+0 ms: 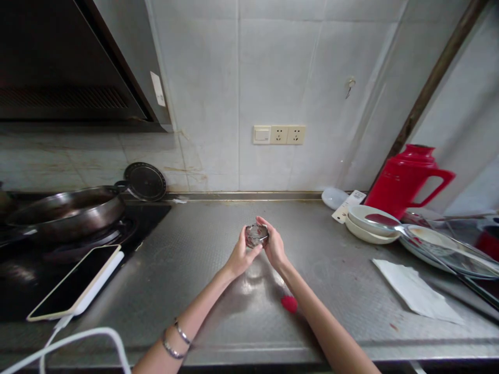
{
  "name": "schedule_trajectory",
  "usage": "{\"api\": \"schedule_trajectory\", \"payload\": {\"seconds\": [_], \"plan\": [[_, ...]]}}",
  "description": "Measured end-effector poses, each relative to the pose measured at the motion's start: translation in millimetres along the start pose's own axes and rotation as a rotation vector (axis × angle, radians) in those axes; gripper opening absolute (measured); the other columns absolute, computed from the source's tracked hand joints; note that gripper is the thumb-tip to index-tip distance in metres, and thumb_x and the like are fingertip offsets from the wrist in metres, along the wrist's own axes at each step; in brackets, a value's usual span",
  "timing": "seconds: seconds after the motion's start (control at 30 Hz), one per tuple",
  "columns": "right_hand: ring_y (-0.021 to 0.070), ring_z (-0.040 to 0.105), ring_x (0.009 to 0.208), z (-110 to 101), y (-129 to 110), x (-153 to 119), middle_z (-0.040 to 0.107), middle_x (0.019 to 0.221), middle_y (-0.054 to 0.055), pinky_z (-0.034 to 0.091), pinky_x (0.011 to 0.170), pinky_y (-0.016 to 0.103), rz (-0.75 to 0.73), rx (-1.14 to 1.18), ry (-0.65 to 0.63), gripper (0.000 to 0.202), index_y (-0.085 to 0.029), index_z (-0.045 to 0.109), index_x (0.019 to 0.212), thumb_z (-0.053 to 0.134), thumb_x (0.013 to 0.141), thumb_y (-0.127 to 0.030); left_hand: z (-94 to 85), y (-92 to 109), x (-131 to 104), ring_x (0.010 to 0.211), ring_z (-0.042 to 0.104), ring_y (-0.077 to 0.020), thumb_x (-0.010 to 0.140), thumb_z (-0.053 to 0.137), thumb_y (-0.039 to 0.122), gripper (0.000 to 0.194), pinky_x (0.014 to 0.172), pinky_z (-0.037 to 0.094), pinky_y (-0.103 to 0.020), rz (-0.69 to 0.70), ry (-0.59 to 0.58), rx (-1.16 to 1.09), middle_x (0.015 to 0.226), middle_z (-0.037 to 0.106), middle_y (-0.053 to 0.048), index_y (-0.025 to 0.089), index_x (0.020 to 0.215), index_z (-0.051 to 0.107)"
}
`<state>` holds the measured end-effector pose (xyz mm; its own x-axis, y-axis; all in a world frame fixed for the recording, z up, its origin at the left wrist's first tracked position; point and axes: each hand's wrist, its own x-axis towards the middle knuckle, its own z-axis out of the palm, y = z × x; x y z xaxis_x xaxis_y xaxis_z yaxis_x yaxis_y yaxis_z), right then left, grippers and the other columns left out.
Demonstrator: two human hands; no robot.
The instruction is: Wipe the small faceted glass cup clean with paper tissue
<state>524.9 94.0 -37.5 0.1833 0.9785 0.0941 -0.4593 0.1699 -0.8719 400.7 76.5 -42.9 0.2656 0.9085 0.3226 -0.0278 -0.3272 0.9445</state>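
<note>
Both of my hands are closed around a small, clear, round glass-like container (pixel 257 235) with dark streaks on it, held above the middle of the steel countertop (pixel 202 249). My left hand (pixel 240 257) grips its left and near side, the thumb along the front. On the other side, my right hand (pixel 274 243) wraps the right edge, fingers curving behind it. What lies inside the container is too small to make out. A small red-ended item (pixel 289 304) lies on the counter, partly hidden behind my right forearm.
On the left are a pan (pixel 70 213) on the stove and a phone (pixel 76 283) with a white cable (pixel 78 337). A red thermos (pixel 405 182), stacked bowls (pixel 372 234), plates with utensils (pixel 424 241) and a white paper napkin (pixel 417 291) occupy the right.
</note>
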Motion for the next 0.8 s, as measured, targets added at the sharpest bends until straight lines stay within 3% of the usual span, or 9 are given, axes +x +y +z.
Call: {"api": "schedule_trajectory", "payload": {"seconds": [0.07,0.23,0.37,0.7,0.8], "plan": [[0.0240,0.057,0.115,0,-8,1,0.067,0.118,0.003,0.048,0.089,0.032,0.031,0.059,-0.003,0.037,-0.022,0.072,0.100,0.052,0.072,-0.036,-0.7,2,2,0.126,0.048,-0.0288,0.073,0.071,0.036,0.076,0.109,0.034,-0.047,-0.016,-0.046,-0.106,0.137,0.048,-0.018,0.015,0.135,0.032],[0.0259,0.061,0.108,7,-17,-5,0.071,0.108,0.007,0.049,0.089,0.035,0.111,0.123,-0.098,0.035,-0.019,0.074,0.091,0.052,0.071,-0.036,-1.9,-1,6,0.117,0.054,-0.0309,0.052,0.086,0.033,0.088,0.102,0.042,-0.043,-0.028,-0.041,-0.181,0.127,0.055,-0.019,0.012,0.126,0.043],[0.0255,0.060,0.111,11,-11,-9,0.071,0.111,0.007,0.048,0.091,0.034,0.079,0.092,-0.109,0.035,-0.019,0.074,0.094,0.052,0.072,-0.036,-3.2,-9,6,0.111,0.058,-0.0266,0.060,0.083,0.034,0.076,0.099,0.044,-0.042,0.041,-0.064,-0.168,0.120,0.060,-0.015,0.016,0.122,0.042],[0.0225,0.056,0.117,6,9,-10,0.065,0.122,0.002,0.043,0.098,0.035,-0.104,-0.113,-0.021,0.042,-0.026,0.067,0.115,0.049,0.081,-0.045,3.4,-4,-1,0.115,0.055,-0.0284,0.066,0.078,0.031,0.075,0.100,0.041,-0.046,0.077,0.181,0.146,0.124,0.053,-0.017,0.018,0.124,0.032],[0.0223,0.055,0.118,6,8,-9,0.063,0.125,0.001,0.042,0.099,0.034,-0.113,-0.134,-0.035,0.042,-0.026,0.066,0.116,0.049,0.082,-0.044,2.5,-2,-2,0.116,0.054,-0.0291,0.066,0.078,0.032,0.078,0.101,0.039,-0.047,0.064,0.181,0.149,0.125,0.052,-0.017,0.018,0.126,0.030]]}}
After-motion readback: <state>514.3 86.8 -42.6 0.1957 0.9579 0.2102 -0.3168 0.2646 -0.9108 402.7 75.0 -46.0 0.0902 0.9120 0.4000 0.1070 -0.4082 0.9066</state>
